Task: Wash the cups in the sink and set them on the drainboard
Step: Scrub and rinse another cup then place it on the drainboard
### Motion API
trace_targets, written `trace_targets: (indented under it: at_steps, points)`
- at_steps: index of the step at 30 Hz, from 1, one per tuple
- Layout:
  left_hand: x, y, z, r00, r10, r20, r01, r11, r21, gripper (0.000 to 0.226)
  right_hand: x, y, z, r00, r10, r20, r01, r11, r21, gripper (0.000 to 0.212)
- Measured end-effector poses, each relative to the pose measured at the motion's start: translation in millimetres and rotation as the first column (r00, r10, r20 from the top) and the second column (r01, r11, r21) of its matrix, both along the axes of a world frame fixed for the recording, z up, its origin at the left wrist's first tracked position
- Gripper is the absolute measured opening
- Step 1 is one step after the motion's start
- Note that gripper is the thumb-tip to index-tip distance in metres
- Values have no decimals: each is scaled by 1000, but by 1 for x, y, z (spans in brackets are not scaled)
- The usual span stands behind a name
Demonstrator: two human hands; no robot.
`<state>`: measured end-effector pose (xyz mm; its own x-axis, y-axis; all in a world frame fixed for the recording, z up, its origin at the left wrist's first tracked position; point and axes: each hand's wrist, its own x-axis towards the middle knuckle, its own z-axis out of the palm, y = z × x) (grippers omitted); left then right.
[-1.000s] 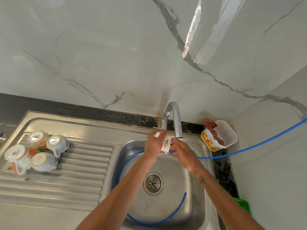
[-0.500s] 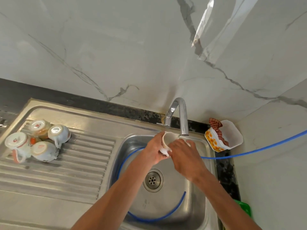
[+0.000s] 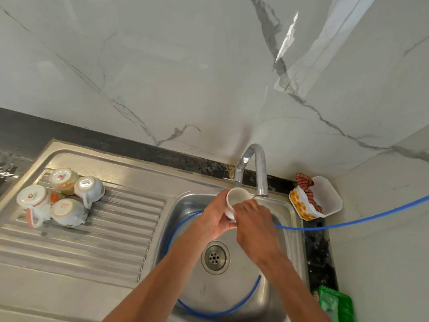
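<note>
both hands meet over the sink [image 3: 285,231]: my left hand [image 3: 214,219] has its grip closed around a white cup [image 3: 234,199], mouth tipped up beside the faucet [image 3: 256,168] spout, while my right hand [image 3: 254,223] curls against its side. four washed cups [image 3: 61,198] rest upside down, clustered on the drainboard [image 3: 111,231].

White cup [image 3: 236,198]; blue hose [image 3: 348,223]; yellow-flowered white tub [image 3: 325,201]; grey-veined white marble wall [image 3: 162,66].

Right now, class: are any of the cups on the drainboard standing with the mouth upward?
No: all four cups on the drainboard rest mouth down, their bases showing, e.g. the nearest cup.
</note>
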<state>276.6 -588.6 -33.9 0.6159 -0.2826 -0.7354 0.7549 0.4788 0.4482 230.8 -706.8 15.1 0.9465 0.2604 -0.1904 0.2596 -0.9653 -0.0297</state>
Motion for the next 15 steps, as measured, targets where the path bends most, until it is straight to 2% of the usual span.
trace_targets:
  at_steps: [2,4,6,9,12,14,15]
  points:
    - [3,-2,0,997,-54,54,51,998,46,40,-9,-6,-4,1000,18,-25,-18,1000,6,48]
    - [5,-9,0,966,-189,178,146,962,229,31,-9,-17,-5,999,-41,-22,41,999,27,45]
    - [6,-18,6,933,-212,289,106,934,342,31,-5,-19,-3,997,-78,6,78,997,23,43]
    - [9,-24,17,895,-167,414,25,945,327,46,-7,-17,-5,997,-57,45,56,998,29,45]
    - [11,-23,14,910,-168,379,67,961,267,41,-6,-27,-3,995,-86,49,84,995,47,43]
    - [8,-26,14,959,-128,251,82,980,183,37,2,-27,-3,986,-156,64,150,985,86,45]
    - [6,-27,14,986,-76,146,64,994,85,42,4,-22,-2,985,-164,60,158,983,91,45]
